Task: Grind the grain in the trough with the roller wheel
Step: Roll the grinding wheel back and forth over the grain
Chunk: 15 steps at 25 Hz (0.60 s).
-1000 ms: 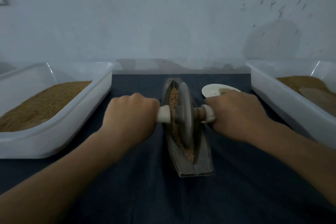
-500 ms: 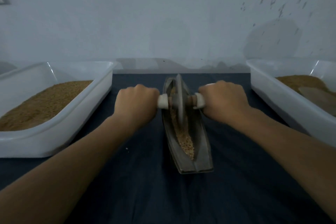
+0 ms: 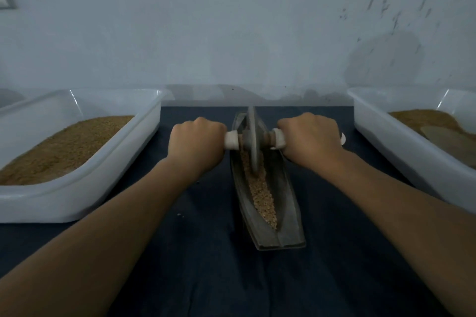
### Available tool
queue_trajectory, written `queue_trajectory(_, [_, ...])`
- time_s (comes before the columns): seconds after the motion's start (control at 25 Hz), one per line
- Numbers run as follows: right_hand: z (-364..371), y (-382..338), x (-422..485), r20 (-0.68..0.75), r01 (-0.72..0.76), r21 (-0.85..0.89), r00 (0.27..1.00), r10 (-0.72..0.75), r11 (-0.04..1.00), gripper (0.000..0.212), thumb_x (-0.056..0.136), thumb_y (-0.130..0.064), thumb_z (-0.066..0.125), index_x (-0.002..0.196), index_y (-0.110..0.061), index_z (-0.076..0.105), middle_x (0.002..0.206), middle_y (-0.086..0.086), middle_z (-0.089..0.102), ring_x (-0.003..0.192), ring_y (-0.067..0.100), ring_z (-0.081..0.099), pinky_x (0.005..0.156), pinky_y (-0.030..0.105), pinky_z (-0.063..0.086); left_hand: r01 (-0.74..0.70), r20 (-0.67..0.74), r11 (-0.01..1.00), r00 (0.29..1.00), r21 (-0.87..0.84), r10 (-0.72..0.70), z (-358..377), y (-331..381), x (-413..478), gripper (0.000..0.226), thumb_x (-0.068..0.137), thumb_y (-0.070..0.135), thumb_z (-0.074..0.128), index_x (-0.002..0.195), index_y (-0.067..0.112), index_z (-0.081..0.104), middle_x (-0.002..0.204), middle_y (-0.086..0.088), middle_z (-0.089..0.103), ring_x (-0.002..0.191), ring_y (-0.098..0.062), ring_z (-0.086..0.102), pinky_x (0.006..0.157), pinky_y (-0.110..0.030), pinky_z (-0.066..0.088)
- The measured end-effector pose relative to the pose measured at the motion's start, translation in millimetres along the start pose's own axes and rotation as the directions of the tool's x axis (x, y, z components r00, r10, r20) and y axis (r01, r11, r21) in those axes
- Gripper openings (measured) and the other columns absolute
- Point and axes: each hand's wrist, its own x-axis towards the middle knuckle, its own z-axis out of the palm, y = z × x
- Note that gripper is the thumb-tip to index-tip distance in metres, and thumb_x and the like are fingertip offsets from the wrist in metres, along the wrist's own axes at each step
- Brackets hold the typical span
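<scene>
Open dark cloth (image 3: 206, 278) lay at 6 o'clock of the trough (image 3: 288, 213), with narrower lanes of it at 9 and 3 o'clock, each crossed by a forearm. A white tray (image 3: 77, 203) closed the 9 o'clock side and a second tray (image 3: 401, 157) the 3 o'clock side. The wall (image 3: 231, 33) stood at 12 o'clock, beyond the roller wheel (image 3: 253, 141).

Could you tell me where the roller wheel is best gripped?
Take the roller wheel by its axle handles, one fist each side from above, as the left hand and right hand do: the thin disc stands upright in the trough.
</scene>
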Motion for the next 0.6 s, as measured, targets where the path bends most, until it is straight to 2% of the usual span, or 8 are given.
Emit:
queue_trajectory(0.04, [0, 4, -12, -0.013, 0.02, -0.001, 1.0, -0.02, 1.0, 0.029, 0.085, -0.037, 0.066, 0.074, -0.031, 0.039, 0.079, -0.007, 0.055, 0.072, 0.02, 0.056, 0.054, 0.028, 0.032, -0.037, -0.058, 0.999, 0.998, 0.02, 0.038, -2, 0, -12, 0.02, 0.084, 0.032, 0.063, 0.075, 0.026, 0.046, 0.062, 0.007, 0.03, 0.049, -0.017, 0.027, 0.05, -0.031, 0.027])
queue_trajectory(0.12, [-3, 9, -48, -0.148, 0.108, -0.065, 0.982, -0.116, 0.992, 0.036, 0.076, -0.042, 0.062, 0.067, -0.033, 0.028, 0.064, -0.011, 0.044, 0.054, 0.016, 0.039, 0.047, 0.022, 0.017, -0.148, -0.178, 0.989, 0.972, 0.029, 0.151, -12, -3, -44, 0.043, 0.067, 0.032, 0.075, 0.068, 0.03, 0.032, 0.055, 0.01, 0.017, 0.044, -0.011, 0.008, 0.046, -0.023, 0.012])
queue_trajectory(0.2, [-10, 15, -71, -0.259, 0.181, -0.089, 0.945, -0.198, 0.979, 0.035, 0.065, -0.046, 0.055, 0.068, -0.037, 0.021, 0.055, -0.012, 0.033, 0.047, 0.013, 0.022, 0.049, 0.017, 0.01, -0.209, -0.238, 0.978, 0.95, 0.007, 0.204, -23, -10, -60, 0.053, 0.056, 0.03, 0.079, 0.067, 0.032, 0.026, 0.053, 0.011, 0.013, 0.042, -0.008, 0.004, 0.049, -0.017, 0.007])
queue_trajectory(0.32, [-5, 13, -62, -0.166, 0.116, -0.095, 0.977, -0.13, 0.989, 0.037, 0.066, -0.04, 0.061, 0.067, -0.033, 0.024, 0.057, -0.01, 0.039, 0.048, 0.015, 0.029, 0.048, 0.019, 0.013, -0.14, -0.143, 0.989, 0.979, 0.048, 0.145, -18, -3, -50, 0.045, 0.061, 0.028, 0.077, 0.063, 0.029, 0.032, 0.053, 0.01, 0.015, 0.042, -0.011, 0.01, 0.046, -0.02, 0.01])
queue_trajectory(0.36, [0, 9, -47, -0.125, 0.055, -0.076, 0.99, -0.064, 0.996, 0.036, 0.072, -0.036, 0.063, 0.067, -0.03, 0.028, 0.062, -0.01, 0.042, 0.052, 0.015, 0.035, 0.047, 0.022, 0.017, -0.1, -0.116, 0.992, 0.987, 0.073, 0.108, -9, 1, -39, 0.033, 0.069, 0.028, 0.073, 0.065, 0.027, 0.04, 0.055, 0.008, 0.02, 0.043, -0.014, 0.016, 0.045, -0.024, 0.014])
queue_trajectory(0.44, [5, 0, -12, -0.05, -0.021, -0.015, 0.999, 0.02, 1.0, 0.019, 0.084, -0.033, 0.064, 0.076, -0.029, 0.046, 0.074, -0.007, 0.049, 0.065, 0.019, 0.046, 0.051, 0.028, 0.026, -0.026, -0.043, 1.0, 0.999, 0.016, 0.027, 1, 3, -3, 0.009, 0.084, 0.03, 0.063, 0.081, 0.024, 0.057, 0.063, 0.005, 0.036, 0.053, -0.019, 0.034, 0.051, -0.031, 0.028])
queue_trajectory(0.52, [3, -6, 14, -0.016, -0.013, -0.052, 1.0, 0.012, 0.999, 0.004, 0.088, -0.03, 0.062, 0.09, -0.027, 0.059, 0.083, -0.002, 0.058, 0.072, 0.022, 0.049, 0.059, 0.032, 0.032, 0.025, 0.075, 0.998, 0.997, -0.05, -0.021, 6, -1, 17, 0.011, 0.088, 0.035, 0.061, 0.092, 0.024, 0.062, 0.074, 0.002, 0.047, 0.064, -0.022, 0.043, 0.06, -0.034, 0.035])
queue_trajectory(0.6, [-3, -3, 9, 0.003, 0.007, -0.039, 1.0, -0.006, 0.999, 0.007, 0.086, -0.03, 0.063, 0.085, -0.029, 0.057, 0.086, -0.001, 0.062, 0.072, 0.022, 0.052, 0.059, 0.031, 0.033, 0.008, 0.049, 0.999, 0.999, -0.04, -0.007, 5, -3, 8, 0.01, 0.088, 0.034, 0.061, 0.087, 0.025, 0.06, 0.07, 0.004, 0.043, 0.059, -0.02, 0.041, 0.057, -0.033, 0.034])
